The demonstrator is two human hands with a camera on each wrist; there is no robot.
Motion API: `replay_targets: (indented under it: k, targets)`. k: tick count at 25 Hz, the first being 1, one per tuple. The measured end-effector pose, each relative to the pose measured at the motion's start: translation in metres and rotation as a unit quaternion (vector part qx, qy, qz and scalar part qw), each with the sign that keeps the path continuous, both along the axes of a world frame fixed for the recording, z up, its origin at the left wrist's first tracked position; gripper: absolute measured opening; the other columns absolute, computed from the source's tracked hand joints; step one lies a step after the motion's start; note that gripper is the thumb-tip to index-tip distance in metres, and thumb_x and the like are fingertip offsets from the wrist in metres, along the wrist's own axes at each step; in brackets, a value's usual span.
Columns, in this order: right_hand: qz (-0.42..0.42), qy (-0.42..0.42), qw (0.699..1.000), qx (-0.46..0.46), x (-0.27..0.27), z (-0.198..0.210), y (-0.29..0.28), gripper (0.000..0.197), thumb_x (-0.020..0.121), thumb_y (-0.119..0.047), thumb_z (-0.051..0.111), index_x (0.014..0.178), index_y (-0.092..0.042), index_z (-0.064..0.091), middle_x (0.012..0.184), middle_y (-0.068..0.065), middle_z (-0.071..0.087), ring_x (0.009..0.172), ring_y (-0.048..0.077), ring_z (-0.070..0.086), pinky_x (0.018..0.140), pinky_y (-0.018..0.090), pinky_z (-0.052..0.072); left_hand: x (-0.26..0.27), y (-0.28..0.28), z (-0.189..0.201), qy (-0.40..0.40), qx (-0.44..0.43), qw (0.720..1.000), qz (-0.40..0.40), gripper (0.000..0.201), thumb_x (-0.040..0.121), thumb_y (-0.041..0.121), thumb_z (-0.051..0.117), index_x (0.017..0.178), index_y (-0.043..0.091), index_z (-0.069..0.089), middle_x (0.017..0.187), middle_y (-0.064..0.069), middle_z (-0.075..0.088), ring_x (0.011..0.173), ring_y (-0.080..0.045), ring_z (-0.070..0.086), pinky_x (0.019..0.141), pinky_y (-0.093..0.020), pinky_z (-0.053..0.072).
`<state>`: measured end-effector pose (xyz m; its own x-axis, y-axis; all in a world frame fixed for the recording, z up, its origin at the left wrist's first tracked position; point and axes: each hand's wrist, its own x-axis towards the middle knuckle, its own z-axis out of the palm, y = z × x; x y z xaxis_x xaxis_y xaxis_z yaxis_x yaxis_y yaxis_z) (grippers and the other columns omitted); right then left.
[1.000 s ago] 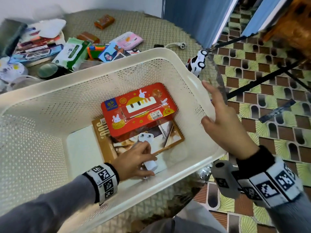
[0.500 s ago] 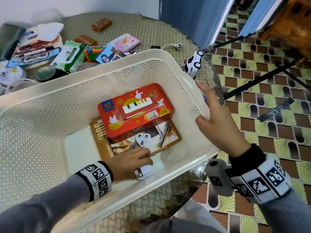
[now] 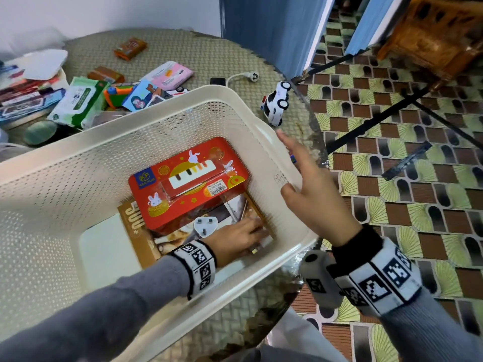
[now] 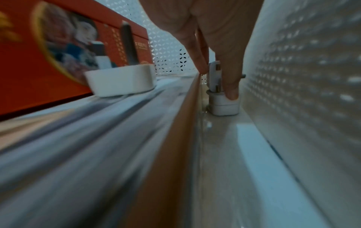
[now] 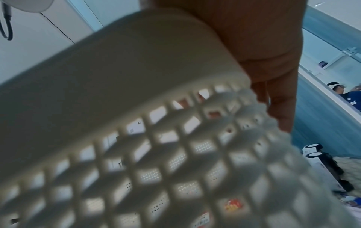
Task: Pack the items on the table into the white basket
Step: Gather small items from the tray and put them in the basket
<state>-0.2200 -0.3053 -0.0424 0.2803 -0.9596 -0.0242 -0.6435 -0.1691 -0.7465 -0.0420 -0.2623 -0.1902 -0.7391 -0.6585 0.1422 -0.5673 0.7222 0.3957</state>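
The white basket (image 3: 146,121) holds a red toy-piano box (image 3: 188,178) lying on a flat brown box (image 3: 130,218). A white three-pin plug (image 3: 205,226) lies pins-up on the brown box. My left hand (image 3: 251,231) is down inside by the near wall. In the left wrist view its fingertips (image 4: 231,92) pinch a small white adapter (image 4: 222,106) standing on the basket floor, between the brown box's edge (image 4: 175,138) and the wall (image 4: 293,77). My right hand (image 3: 300,173) rests on the right rim (image 5: 136,61) with fingers straight.
Behind the basket lie a toy police car (image 3: 275,103), a green wipes pack (image 3: 78,103), a pink pack (image 3: 170,74), a brown packet (image 3: 129,48) and a white corded plug (image 3: 245,77). The round table's edge is just right of the basket, with tiled floor beyond.
My left hand has slid right along the near wall with the adapter, toward the basket's corner. The three-pin plug stays on the brown box. The right hand stays at the rim.
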Motion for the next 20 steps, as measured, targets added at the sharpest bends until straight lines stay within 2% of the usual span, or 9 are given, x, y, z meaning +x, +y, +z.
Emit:
replay_targets:
  k: [2, 3, 6, 9, 12, 14, 16, 18, 20]
  targets:
    - [-0.004, -0.009, 1.000, -0.001, 0.000, -0.004, -0.001, 0.086, 0.076, -0.001, 0.048, 0.144, -0.047, 0.022, 0.097, 0.022, 0.065, 0.063, 0.033, 0.058, 0.066, 0.047, 0.051, -0.012, -0.013, 0.000, -0.002, -0.014, 1.000, -0.017, 0.028, 0.083, 0.014, 0.047, 0.106, 0.003, 0.059, 0.098, -0.016, 0.060, 0.085, -0.029, 0.060, 0.059, -0.034, 0.054]
    - [-0.005, -0.013, 1.000, -0.002, 0.000, -0.006, -0.002, 0.086, 0.076, -0.002, 0.048, 0.144, -0.048, 0.022, 0.096, 0.021, 0.065, 0.066, 0.034, 0.059, 0.066, 0.048, 0.053, -0.014, -0.018, -0.001, 0.000, -0.012, 1.000, -0.020, 0.027, 0.083, 0.014, 0.046, 0.104, 0.003, 0.059, 0.097, -0.016, 0.060, 0.085, -0.028, 0.057, 0.063, -0.035, 0.052]
    - [-0.005, -0.015, 1.000, 0.002, -0.001, -0.006, -0.002, 0.085, 0.076, -0.003, 0.047, 0.143, -0.048, 0.022, 0.097, 0.020, 0.065, 0.068, 0.034, 0.059, 0.068, 0.048, 0.053, -0.010, -0.020, -0.003, -0.003, 0.006, 1.000, 0.007, 0.030, 0.082, 0.017, 0.056, 0.110, 0.006, 0.053, 0.105, -0.016, 0.060, 0.092, -0.030, 0.058, 0.072, -0.037, 0.054]
    - [-0.012, -0.005, 1.000, 0.002, -0.001, -0.002, -0.001, 0.084, 0.077, -0.001, 0.048, 0.145, -0.046, 0.024, 0.082, 0.020, 0.062, 0.056, 0.030, 0.049, 0.061, 0.044, 0.049, -0.001, -0.013, 0.001, -0.031, 0.064, 0.997, 0.023, 0.062, 0.067, 0.011, 0.077, 0.123, 0.008, 0.050, 0.123, -0.015, 0.055, 0.110, -0.032, 0.055, 0.090, -0.041, 0.051]
    - [-0.017, -0.005, 1.000, 0.005, 0.000, 0.000, -0.001, 0.085, 0.077, 0.000, 0.048, 0.144, -0.048, 0.025, 0.079, 0.022, 0.061, 0.054, 0.032, 0.046, 0.057, 0.043, 0.047, 0.017, -0.006, 0.020, -0.060, 0.087, 0.991, 0.088, 0.073, 0.065, 0.027, 0.085, 0.128, 0.011, 0.052, 0.132, -0.009, 0.051, 0.121, -0.026, 0.048, 0.100, -0.038, 0.042]
    - [-0.014, -0.004, 1.000, 0.009, 0.000, 0.000, -0.001, 0.086, 0.077, 0.000, 0.048, 0.143, -0.050, 0.024, 0.078, 0.023, 0.060, 0.054, 0.034, 0.047, 0.056, 0.045, 0.047, 0.033, -0.004, 0.036, -0.094, 0.085, 0.985, 0.116, 0.072, 0.066, 0.034, 0.083, 0.128, 0.013, 0.053, 0.133, -0.007, 0.051, 0.122, -0.024, 0.046, 0.102, -0.036, 0.042]
    - [-0.012, -0.004, 1.000, 0.011, 0.000, 0.001, 0.000, 0.086, 0.078, 0.001, 0.048, 0.142, -0.051, 0.024, 0.078, 0.023, 0.061, 0.054, 0.035, 0.048, 0.055, 0.047, 0.048, 0.047, -0.004, 0.050, -0.151, 0.108, 0.974, 0.131, 0.067, 0.073, 0.034, 0.079, 0.130, 0.014, 0.052, 0.137, -0.005, 0.047, 0.126, -0.023, 0.043, 0.103, -0.033, 0.038]
    - [-0.009, -0.003, 1.000, 0.014, 0.000, 0.001, 0.000, 0.086, 0.079, 0.001, 0.048, 0.142, -0.052, 0.024, 0.081, 0.022, 0.063, 0.053, 0.035, 0.049, 0.055, 0.047, 0.049, 0.053, -0.003, 0.059, -0.243, 0.124, 0.953, 0.131, 0.055, 0.084, 0.034, 0.069, 0.133, 0.017, 0.049, 0.137, -0.002, 0.044, 0.125, -0.021, 0.041, 0.101, -0.031, 0.038]
    - [-0.009, -0.003, 1.000, 0.015, -0.001, 0.001, -0.001, 0.086, 0.079, 0.001, 0.049, 0.142, -0.053, 0.023, 0.084, 0.021, 0.064, 0.054, 0.035, 0.051, 0.056, 0.047, 0.050, 0.052, 0.000, 0.059, -0.315, 0.096, 0.935, 0.128, 0.043, 0.093, 0.030, 0.057, 0.134, 0.020, 0.045, 0.134, -0.002, 0.046, 0.119, -0.021, 0.045, 0.097, -0.031, 0.041]
